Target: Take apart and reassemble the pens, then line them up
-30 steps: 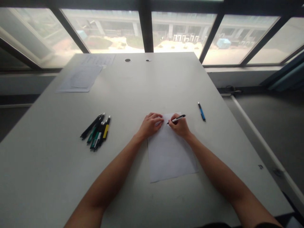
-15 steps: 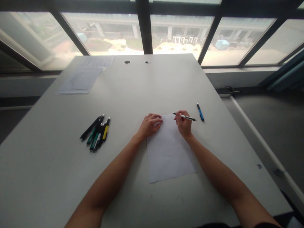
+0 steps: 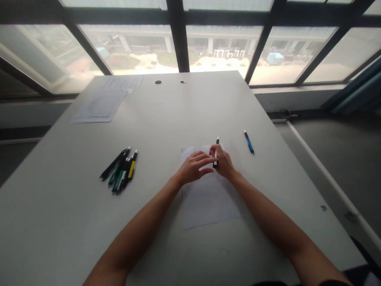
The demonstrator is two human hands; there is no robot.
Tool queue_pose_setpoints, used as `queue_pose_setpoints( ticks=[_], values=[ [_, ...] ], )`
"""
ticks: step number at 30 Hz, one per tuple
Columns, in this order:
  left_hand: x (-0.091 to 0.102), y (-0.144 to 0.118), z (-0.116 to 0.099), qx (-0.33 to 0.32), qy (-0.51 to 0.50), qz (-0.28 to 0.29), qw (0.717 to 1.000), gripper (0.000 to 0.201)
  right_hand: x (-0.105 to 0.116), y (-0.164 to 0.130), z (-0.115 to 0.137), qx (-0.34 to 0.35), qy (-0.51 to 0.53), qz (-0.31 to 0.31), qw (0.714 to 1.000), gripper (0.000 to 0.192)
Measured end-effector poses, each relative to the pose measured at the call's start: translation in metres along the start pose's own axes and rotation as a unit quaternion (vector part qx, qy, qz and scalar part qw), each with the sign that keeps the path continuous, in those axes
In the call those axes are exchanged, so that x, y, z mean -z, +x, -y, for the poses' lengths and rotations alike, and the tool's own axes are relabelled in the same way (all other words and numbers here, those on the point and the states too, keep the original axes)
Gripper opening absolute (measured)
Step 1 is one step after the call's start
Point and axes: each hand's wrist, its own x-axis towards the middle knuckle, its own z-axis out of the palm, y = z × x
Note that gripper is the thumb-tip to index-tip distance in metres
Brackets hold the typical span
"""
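Our right grip (image 3: 224, 163) pinches the pen (image 3: 216, 154), now swung lengthwise above the paper (image 3: 211, 202), and our left grip (image 3: 192, 167), fingers spread, now reaches across to it, so writing seems paused.

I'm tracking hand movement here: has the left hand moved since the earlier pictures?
Yes: the left hand has shifted rightward, farther from the pile of pens.

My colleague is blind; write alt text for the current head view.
A right hand holds a black-and-white pen over a sheet of paper, left hand beside it. On the white table, a cluster of pens lies to the left, a blue pen to the right.
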Motion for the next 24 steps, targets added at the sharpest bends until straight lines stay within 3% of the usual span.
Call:
queue_pose_setpoints(
  ticks=[5,12,16,19,24],
  values=[
    [-0.003,0.002,-0.003,-0.028,-0.002,-0.018,0.999,0.033,0.000,0.000,0.004,0.005,-0.007,0.044,0.999,0.025],
    [-0.004,0.001,-0.005,-0.015,0.004,-0.024,1.000,0.026,0.000,0.001,0.007,0.018,-0.020,0.040,0.999,0.026],
    [-0.005,-0.002,0.001,-0.009,-0.009,-0.034,0.999,0.038,-0.006,0.000,0.003,0.014,0.009,0.034,0.999,0.039],
    [-0.004,-0.006,0.007,0.013,-0.032,-0.078,0.996,0.042,-0.012,0.000,-0.003,-0.010,0.041,-0.001,0.999,0.054],
    [0.000,-0.012,0.015,0.109,0.006,-0.224,0.968,0.030,-0.008,0.007,-0.005,-0.031,0.077,-0.040,0.996,0.067]
  ],
)
